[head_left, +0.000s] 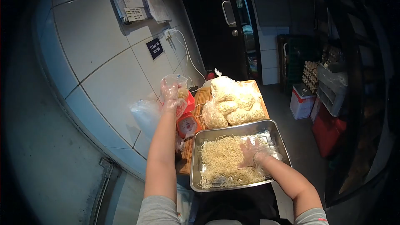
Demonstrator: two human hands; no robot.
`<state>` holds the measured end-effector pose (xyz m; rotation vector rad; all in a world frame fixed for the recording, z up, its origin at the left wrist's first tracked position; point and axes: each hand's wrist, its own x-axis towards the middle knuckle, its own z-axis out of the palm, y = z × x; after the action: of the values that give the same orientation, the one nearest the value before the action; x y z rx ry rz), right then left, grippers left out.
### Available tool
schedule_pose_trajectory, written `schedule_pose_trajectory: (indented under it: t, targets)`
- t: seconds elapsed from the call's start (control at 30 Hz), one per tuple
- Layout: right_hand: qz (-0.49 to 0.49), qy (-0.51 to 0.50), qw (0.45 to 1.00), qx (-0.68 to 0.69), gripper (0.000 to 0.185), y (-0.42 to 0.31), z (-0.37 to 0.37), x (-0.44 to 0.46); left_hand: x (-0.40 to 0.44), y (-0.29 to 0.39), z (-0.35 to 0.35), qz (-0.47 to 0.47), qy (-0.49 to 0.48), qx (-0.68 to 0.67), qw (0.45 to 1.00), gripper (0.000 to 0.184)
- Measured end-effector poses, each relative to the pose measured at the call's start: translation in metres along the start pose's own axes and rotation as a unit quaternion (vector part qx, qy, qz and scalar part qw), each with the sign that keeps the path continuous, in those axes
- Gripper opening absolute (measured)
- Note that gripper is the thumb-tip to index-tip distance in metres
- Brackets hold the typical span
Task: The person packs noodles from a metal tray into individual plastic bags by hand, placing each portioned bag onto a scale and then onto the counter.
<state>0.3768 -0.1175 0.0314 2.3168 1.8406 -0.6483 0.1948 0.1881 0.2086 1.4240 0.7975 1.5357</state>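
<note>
My left hand (170, 92), in a clear plastic glove, is raised beside the wall above an orange-red kitchen scale (188, 125). Its fingers close on a clear plastic bag (182, 91) with some noodles in it, at the scale's red pan (190, 102). Clear film blurs the exact grip. My right hand (251, 153), gloved too, lies with fingers apart against loose pale noodles (221, 158). The noodles spread over much of a deep steel tray (276, 131); its bottom shows at the right end.
Several tied bags of noodles (235, 100) stand behind the tray on the wooden table (187, 158). A tiled wall (108, 83) with a white cable (189, 54) borders the left. Boxes (302, 101) and a red container (329, 131) stand on the floor at right.
</note>
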Motion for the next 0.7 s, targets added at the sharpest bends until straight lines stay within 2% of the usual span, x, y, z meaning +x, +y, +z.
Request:
schedule_pose_trajectory:
  t: [0.1,0.23,0.3,0.4,0.5,0.6,0.7]
  targets:
    - [0.005,-0.011,1.000,-0.011,0.114,-0.003,-0.007,-0.007,-0.019,-0.017,-0.011,-0.005,0.025,0.019,0.999,0.072]
    - [-0.001,0.002,1.000,0.001,0.114,-0.002,-0.003,-0.002,-0.043,-0.024,-0.030,0.000,0.006,0.031,0.999,0.073]
    - [-0.001,0.001,1.000,0.007,0.114,-0.001,-0.002,-0.002,-0.053,-0.024,-0.040,-0.033,-0.029,0.016,0.999,0.074]
    - [0.002,0.004,1.000,0.012,0.114,-0.002,-0.001,-0.002,-0.089,0.007,-0.059,-0.131,-0.189,0.068,0.971,0.077]
    - [0.003,0.002,1.000,0.007,0.114,-0.002,-0.002,-0.003,-0.137,0.055,-0.061,-0.186,-0.209,0.045,0.959,0.079]
    - [0.004,-0.005,1.000,-0.015,0.114,-0.004,-0.006,-0.007,-0.151,0.069,-0.069,-0.160,-0.223,0.067,0.959,0.081]
    - [0.001,0.005,1.000,-0.012,0.114,-0.003,-0.002,-0.005,-0.148,0.079,-0.070,-0.187,-0.237,0.062,0.951,0.080]
